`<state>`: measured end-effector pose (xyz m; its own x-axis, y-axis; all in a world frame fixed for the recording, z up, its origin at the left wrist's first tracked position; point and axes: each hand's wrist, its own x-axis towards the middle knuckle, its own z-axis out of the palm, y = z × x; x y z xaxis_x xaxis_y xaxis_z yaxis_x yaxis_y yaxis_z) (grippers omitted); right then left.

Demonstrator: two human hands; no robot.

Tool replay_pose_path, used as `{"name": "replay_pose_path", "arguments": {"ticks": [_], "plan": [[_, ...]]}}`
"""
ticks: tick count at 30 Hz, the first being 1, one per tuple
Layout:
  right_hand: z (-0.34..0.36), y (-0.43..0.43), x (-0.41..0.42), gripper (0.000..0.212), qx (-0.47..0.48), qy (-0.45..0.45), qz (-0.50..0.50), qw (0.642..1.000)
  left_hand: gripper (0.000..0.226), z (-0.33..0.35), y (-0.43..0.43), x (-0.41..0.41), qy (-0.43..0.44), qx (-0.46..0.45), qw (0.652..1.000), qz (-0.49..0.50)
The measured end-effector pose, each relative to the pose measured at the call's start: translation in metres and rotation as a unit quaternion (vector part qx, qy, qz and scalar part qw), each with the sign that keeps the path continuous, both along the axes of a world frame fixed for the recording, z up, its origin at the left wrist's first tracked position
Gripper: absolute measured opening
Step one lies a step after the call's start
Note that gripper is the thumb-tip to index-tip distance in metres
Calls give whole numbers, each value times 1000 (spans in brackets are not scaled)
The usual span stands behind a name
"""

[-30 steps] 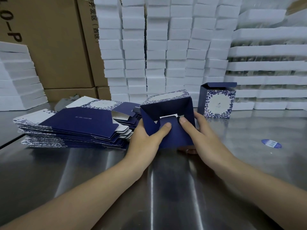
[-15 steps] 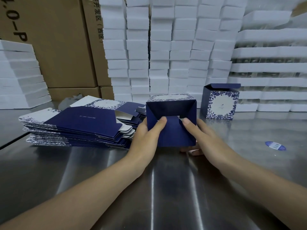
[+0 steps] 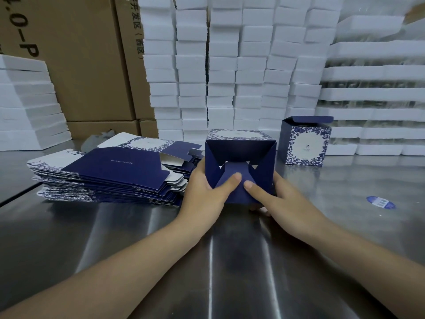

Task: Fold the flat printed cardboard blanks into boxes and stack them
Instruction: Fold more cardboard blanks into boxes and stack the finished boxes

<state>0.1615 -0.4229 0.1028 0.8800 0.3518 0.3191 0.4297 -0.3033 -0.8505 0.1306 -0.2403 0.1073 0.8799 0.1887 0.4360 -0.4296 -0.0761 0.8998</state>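
While the stack of flat blanks [image 3: 110, 173] lies on the steel table [image 3: 230, 261] at nine o'clock from the work, the left hand [image 3: 202, 192] grips the left side of the half-folded navy box [image 3: 239, 150], thumb pressed on its bottom flap. The right hand [image 3: 285, 199] grips the right side likewise. A finished box [image 3: 307, 141] stands upright at two o'clock, apart.

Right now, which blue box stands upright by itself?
The far-right box, untouched, lid flap raised. The other box lies on its side, gripped by the left hand and right hand.
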Motion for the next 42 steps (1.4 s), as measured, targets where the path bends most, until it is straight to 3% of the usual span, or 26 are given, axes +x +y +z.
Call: {"name": "replay_pose_path", "arguments": {"ticks": [4, 7, 8, 10, 12, 16, 19, 20, 22, 25, 26, 29, 32, 35, 38, 42], "plan": [[11, 1, -6, 67, 14, 31, 2, 999, 34, 4, 0, -3, -11, -29, 998, -48], [24, 3, -12, 74, 61, 105, -4, 993, 66, 8, 0, -3, 8, -58, 995, -78], [28, 3, -12, 80, 82, 134, -14, 988, 73, 8, 0, -3, 17, -72, 993, -88], [34, -1, -10, 108, 109, 184, -36, 976, 66, 11, 0, -4, 26, -86, 990, -106], [36, -5, -8, 120, 127, 220, -42, 966, 63, 14, 0, -7, 33, -90, 989, -111], [40, -5, -11, 89, 161, 212, -7, 964, 73, 19, 1, -9, 29, -120, 985, -122], [37, -4, -11, 37, 201, 110, -9, 973, 81, 22, 1, -11, 15, -124, 986, -114], [36, -3, -11, 34, 175, 41, -19, 984, 81, 22, 2, -11, 8, -119, 987, -109], [32, -2, -14, 61, 119, -96, -45, 987, 82, 22, 4, -10, -2, -118, 989, -91], [23, -1, -13, 65, 82, -209, -83, 971, 111, 19, 3, -9, 0, -117, 992, -49], [22, -1, -11, 63, 83, -208, -91, 970, 106, 17, 3, -9, -7, -110, 993, -43], [21, 0, -7, 60, 74, -176, -99, 977, 43, 13, 3, -9, -19, -93, 995, -28], [23, -2, -6, 63, 60, -130, -89, 986, 7, 13, 2, -8, -11, -87, 996, 10], [22, -1, -6, 57, 78, -54, -50, 994, 18, 10, 4, -3, -7, -54, 997, 54], [25, 1, -11, 77, 92, 4, -59, 994, 51, 5, 6, 2, -13, 14, 996, 85], [32, 0, -15, 71, 119, 71, -70, 988, 57, 4, 7, 5, 30, 22, 993, 113]]}}
